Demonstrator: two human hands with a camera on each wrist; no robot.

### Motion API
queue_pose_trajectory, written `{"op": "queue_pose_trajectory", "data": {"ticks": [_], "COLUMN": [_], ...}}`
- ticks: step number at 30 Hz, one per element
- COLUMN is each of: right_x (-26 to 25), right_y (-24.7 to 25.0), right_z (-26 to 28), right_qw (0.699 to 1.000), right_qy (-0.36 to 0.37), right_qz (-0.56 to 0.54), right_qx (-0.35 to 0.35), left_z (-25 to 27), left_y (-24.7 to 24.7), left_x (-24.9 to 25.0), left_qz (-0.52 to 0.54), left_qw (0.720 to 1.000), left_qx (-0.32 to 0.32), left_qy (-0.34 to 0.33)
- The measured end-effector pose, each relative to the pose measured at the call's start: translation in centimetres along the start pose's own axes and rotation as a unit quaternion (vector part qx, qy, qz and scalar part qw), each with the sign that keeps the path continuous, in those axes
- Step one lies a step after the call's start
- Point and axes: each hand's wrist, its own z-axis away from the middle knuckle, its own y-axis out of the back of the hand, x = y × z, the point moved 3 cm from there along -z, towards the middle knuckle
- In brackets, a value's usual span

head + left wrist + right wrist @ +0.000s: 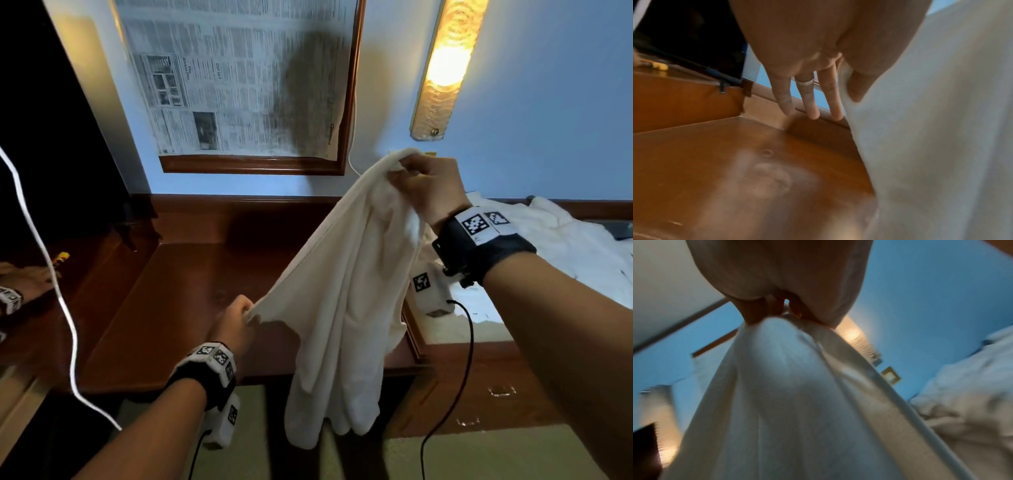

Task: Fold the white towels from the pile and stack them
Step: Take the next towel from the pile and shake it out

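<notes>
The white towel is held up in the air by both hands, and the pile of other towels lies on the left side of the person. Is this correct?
Not quite. The pile of other towels lies on the person's right, as the head view shows. The rest holds: the left hand and right hand hold the white towel up in the air.

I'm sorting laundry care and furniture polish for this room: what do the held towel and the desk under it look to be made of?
Towel: soft woven cloth, probably cotton, matte off-white; it drapes in limp folds from the right hand and left hand, with a stitched hem seen in the right wrist view. Desk: reddish-brown wood or wood veneer with a glossy varnish; its top reflects light.
</notes>
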Motion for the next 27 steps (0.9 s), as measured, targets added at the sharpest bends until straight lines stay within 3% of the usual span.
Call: {"op": "queue_pose_trajectory", "data": {"ticks": [5, 9, 14, 18, 22, 27], "right_x": [7.4, 12.3, 16.9, 19.0, 21.4, 23.2], "right_y": [2.5, 2.6, 1.1, 0.9, 2.2, 2.7], "right_z": [1.5, 4.4, 7.7, 10.7, 14.0, 17.2], "right_qw": [0.986, 0.97, 0.941, 0.935, 0.931, 0.896], "right_qy": [-0.163, -0.237, -0.302, -0.316, -0.328, -0.368], "right_qz": [-0.008, 0.015, 0.048, 0.064, 0.148, 0.246], "right_qx": [0.024, -0.043, -0.146, -0.146, -0.065, -0.025], "left_z": [-1.7, -3.3, -4.1, -4.5, -4.5, -3.2], "left_y": [6.3, 9.2, 10.6, 11.7, 12.6, 12.3], "left_x": [0.7, 2.4, 2.8, 0.1, -4.7, -11.7], "left_qz": [0.155, 0.186, 0.222, 0.148, 0.076, 0.067], "left_qw": [0.97, 0.955, 0.939, 0.955, 0.964, 0.947], "left_qx": [0.177, 0.209, 0.237, 0.252, 0.243, 0.226], "left_qy": [-0.058, -0.103, -0.115, -0.054, 0.077, 0.218]}}
